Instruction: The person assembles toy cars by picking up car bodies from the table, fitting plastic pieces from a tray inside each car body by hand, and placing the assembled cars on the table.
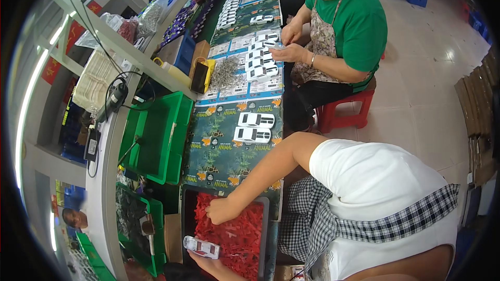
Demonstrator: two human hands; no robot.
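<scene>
My left hand comes from the lower edge and grips a white toy car, with red and grey parts showing on the side turned up. Over a dark tray, my right hand touches a heap of small red plastic pieces. Its fingers are curled together, and what they pinch, if anything, is hidden. Beyond the tray, two white toy cars with dark windows, a nearer car and a farther car, lie side by side on the patterned table cover.
Green bins stand left of the table. Farther along, a co-worker in a green shirt handles something beside a row of white cars. Near them lie a pile of small metal parts and a phone. A red stool stands on the floor.
</scene>
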